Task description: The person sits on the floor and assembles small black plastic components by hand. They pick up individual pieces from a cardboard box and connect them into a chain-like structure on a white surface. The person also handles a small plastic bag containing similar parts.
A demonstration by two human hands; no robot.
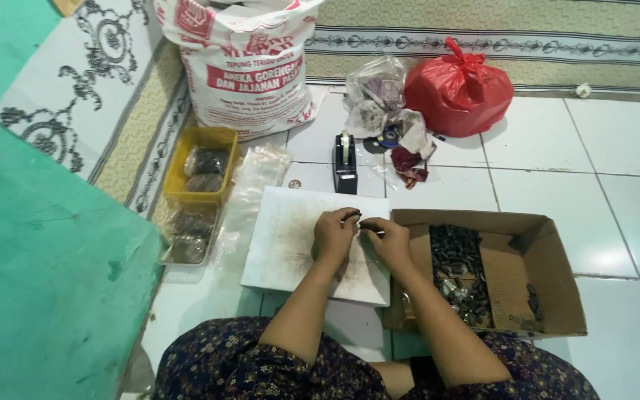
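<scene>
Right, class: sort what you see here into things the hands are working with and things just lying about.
In use:
left hand
right hand
small dark piece pinched between them
white board
cardboard box of small dark parts

Lying about:
red bag
printed sack
tape dispenser
yellow tray

Over the white board [290, 244] the left hand [335, 235] and right hand [388, 238] met, fingertips pinched together on a small dark piece [355, 218] (too small to tell what it was). Just right of the board sat an open cardboard box [550, 296] with a heap of small dark parts [459, 272] along its left side. Beyond the hands stood a black tape dispenser [345, 164], and behind it a tied red plastic bag [459, 92] beside a crumpled clear bag [376, 92]. To the left lay a yellow tray [200, 164], empty clear bags [250, 192] and a big white printed sack [250, 63].
</scene>
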